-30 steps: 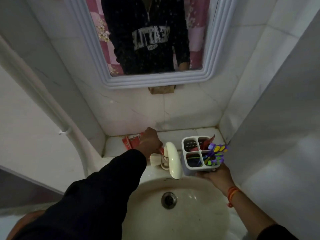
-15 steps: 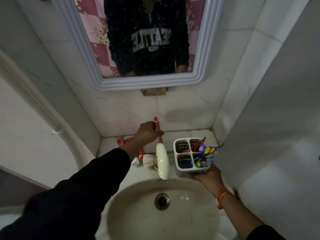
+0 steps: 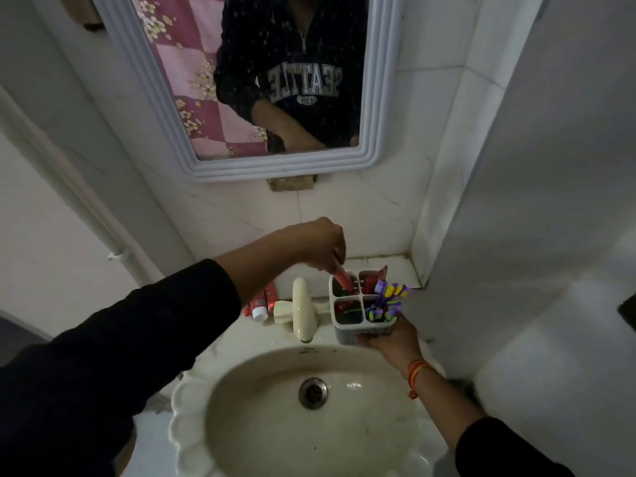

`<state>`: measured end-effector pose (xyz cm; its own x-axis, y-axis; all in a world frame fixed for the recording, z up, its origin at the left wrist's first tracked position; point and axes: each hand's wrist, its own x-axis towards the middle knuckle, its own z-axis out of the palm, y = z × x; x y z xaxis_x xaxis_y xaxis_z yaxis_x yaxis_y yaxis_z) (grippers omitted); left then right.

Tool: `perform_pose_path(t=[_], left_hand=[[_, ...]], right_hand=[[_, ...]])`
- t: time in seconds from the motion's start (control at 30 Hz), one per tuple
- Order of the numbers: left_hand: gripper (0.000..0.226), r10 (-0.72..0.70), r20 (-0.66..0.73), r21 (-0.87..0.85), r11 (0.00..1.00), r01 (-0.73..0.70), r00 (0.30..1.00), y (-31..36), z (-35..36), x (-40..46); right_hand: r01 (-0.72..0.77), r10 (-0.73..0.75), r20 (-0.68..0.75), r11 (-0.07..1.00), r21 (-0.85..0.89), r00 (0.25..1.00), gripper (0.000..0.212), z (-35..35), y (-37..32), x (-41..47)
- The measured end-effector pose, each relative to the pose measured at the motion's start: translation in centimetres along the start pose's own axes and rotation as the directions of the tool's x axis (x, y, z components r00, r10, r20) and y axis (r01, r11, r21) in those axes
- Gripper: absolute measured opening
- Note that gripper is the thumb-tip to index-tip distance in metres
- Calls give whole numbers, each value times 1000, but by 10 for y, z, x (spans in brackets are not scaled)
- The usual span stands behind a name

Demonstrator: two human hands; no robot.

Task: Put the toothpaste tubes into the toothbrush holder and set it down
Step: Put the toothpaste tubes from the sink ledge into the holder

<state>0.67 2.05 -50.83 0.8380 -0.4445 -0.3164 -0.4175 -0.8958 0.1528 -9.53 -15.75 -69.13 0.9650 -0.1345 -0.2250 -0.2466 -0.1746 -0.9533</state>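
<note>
Dropping a red tube into the holder over the sink

Facing a tiled corner: pale marble-look wall tiles, white-framed mirror [image 3: 375,98] above, narrow ledge [image 3: 389,266] running along the back wall. Below, cream basin [image 3: 192,401] with scalloped rim and metal drain [image 3: 313,393]; cream tap [image 3: 301,311] pointing toward the bowl. White pipe [image 3: 86,208] clipped to the left wall. Dim light overall.

Holding the toothbrush holder [image 3: 364,327] off the surface, just right of the tap and above the basin's back rim: white, four compartments, cradled from underneath by the right hand [image 3: 392,342], fingers wrapped round its base. Orange thread band [image 3: 418,370] on that wrist.

Reaching across from the left, dark sleeve pushed up the forearm: left hand [image 3: 320,244] directly above the holder's far-left compartment, fingertips pinched on the top end of a red toothpaste tube [image 3: 344,278], lower end already inside that compartment, tube tilted.

Sticking out of the far-right compartment: another red tube [image 3: 377,278]. Packed into the near-right compartment: purple-and-yellow toothbrushes [image 3: 389,296], leaning right past the rim. Near-left compartment: something red and green inside, too dark to identify.

Lying on the ledge left of the tap: more red tubes [image 3: 263,302], one with a white cap toward the camera, well apart from both hands.
</note>
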Motion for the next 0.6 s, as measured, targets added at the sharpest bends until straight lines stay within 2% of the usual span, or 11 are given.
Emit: perform_pose_path(t=[0.17,0.27,0.33,0.4,0.5,0.53,0.6], left_hand=[[27,-40,-46,149,988,47,998,27,27,12],[27,-25,19,147,989,22,999,31,41,13],[25,-34,11,114,993,32,999,26,43,13],[22,-64,14,-1,998,64,998,15,39,11],[16,-130,44,-334,933,137,991,-8,28,4],[15,-184,24,-416,892,177,983,-17,26,2],[12,-314,-9,-465,842,274,949,-40,26,0]], right_hand=[[26,-26,16,1000,-9,1000,69,-2,3,0],[32,-32,26,999,0,999,68,0,-1,-2],[24,-25,38,1000,15,999,66,0,-2,-1],[32,-33,46,999,27,998,66,0,-2,0],[37,-38,33,999,35,999,66,-1,0,0],[35,-36,32,999,32,999,66,-1,0,1],[30,-30,31,1000,5,999,66,0,0,2]])
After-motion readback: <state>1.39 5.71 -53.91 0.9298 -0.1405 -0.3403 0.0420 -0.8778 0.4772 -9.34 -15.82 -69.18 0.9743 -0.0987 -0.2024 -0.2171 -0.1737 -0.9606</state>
